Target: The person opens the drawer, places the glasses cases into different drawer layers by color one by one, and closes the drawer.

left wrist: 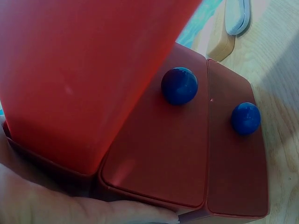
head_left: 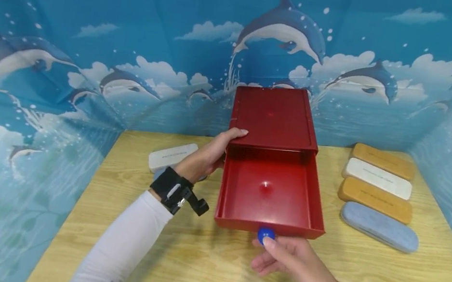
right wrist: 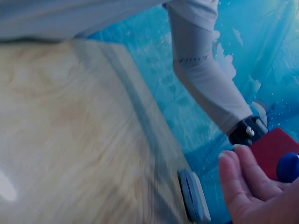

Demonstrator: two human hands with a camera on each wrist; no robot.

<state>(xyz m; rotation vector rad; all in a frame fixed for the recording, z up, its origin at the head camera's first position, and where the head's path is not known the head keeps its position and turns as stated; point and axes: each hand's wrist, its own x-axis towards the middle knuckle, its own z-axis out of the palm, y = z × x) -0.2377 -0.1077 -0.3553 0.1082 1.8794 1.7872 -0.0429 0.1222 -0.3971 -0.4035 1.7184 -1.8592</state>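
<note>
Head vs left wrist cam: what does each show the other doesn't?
Head only: the inside of the open drawer and the right hand, thumb on that drawer's blue knob. Left wrist only: two shut drawer fronts below it, each with its own round knob. Both: red cabinet, left hand on it, orange case, wooden table.

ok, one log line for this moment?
left hand: against red cabinet | right hand: on blue knob | top drawer: open | lower drawers: shut
</note>
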